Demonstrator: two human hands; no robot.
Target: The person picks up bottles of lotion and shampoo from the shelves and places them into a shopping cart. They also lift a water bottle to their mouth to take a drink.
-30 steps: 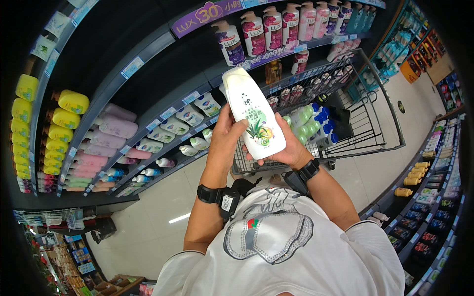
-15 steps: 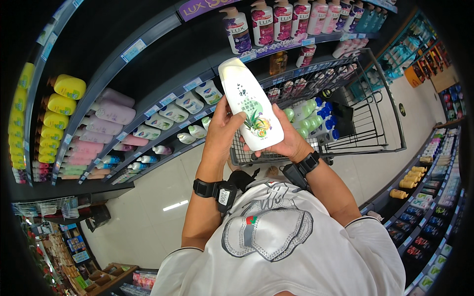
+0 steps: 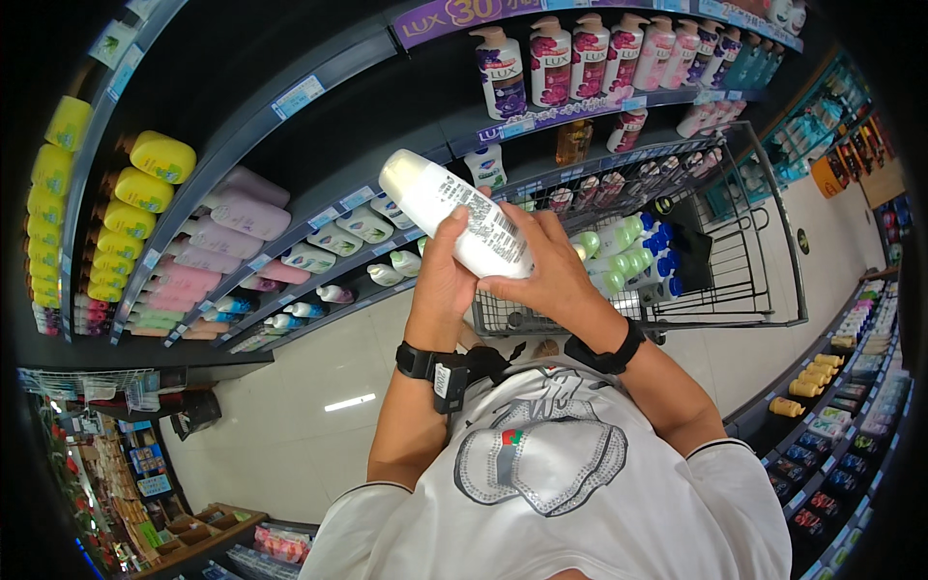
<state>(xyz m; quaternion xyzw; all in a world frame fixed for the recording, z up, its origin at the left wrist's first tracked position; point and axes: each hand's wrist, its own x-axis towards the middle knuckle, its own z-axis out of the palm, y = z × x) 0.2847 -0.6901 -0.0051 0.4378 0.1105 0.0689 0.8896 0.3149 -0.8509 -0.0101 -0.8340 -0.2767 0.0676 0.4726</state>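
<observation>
While both hands stay raised at chest height, the white bottle sits clamped between them, tilted with its rounded cap end up and to the left and its printed back label facing the camera. Left hand grips the lower body from the left, fingers wrapped over the label side. Right hand cups the base from the right and underneath, palm against the bottle, fingers closed around it. Both hands touch each other near the bottle's bottom end. Left wrist carries a black strap with a small box; right wrist has a black band. Below the grip: white T-shirt with a grey graphic. Just behind the grip, right of it: wire shopping cart holding bottles with green and blue caps. Behind and left of the grip: dark shelving with pale pouch packs on a lower shelf, pink packs further left, yellow packs beyond those. Above the grip, top shelf: row of pump bottles, white to pink to teal. Far right of the grip: another aisle shelf with small yellow bottles. Light tiled floor below left.
</observation>
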